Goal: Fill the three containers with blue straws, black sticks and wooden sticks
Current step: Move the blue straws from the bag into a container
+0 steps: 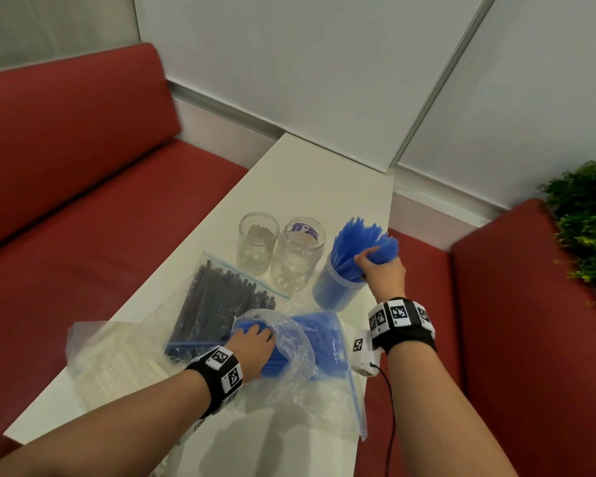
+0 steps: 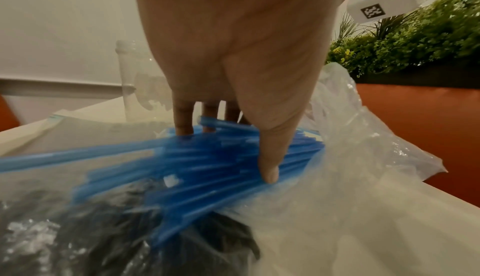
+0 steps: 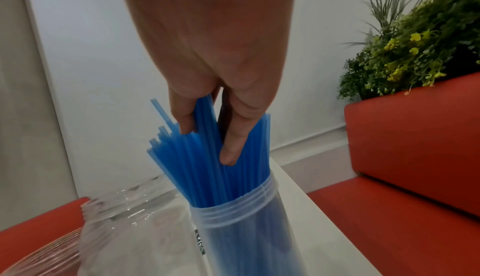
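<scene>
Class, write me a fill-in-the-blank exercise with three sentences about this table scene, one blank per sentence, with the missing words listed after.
1. The right hand grips a bunch of ____ plastic straws standing in the frosted plastic container.
2. The left hand reaches into a clear plastic ____ of loose straws.
3. The two clear glass jars beside the container hold ____ sticks.

Missing words: blue; bag; no
</scene>
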